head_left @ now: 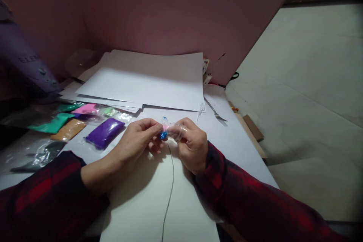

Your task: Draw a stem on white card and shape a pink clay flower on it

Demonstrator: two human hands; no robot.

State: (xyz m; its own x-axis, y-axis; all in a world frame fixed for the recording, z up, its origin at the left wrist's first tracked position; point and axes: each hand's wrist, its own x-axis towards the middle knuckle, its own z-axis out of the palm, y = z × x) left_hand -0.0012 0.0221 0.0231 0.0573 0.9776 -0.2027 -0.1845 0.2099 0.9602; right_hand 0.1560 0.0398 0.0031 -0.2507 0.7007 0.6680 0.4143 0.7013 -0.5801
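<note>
Above the middle of the table, both hands are closed on a small crumpled clear plastic packet. A bit of blue and a bit of pink show at its left end; whether they are inside the plastic I cannot tell. My left hand pinches that coloured end between thumb and fingers. My right hand grips the clear plastic in bent fingers. Beneath them lies a white sheet of paper with one dark wavy line running down it. Nearest my left hand is a purple packet.
More soft packets, orange, green and pink, lie at the left. Large white sheets are stacked at the back against the pink wall. A metal fork and a clear plastic fork lie at the right.
</note>
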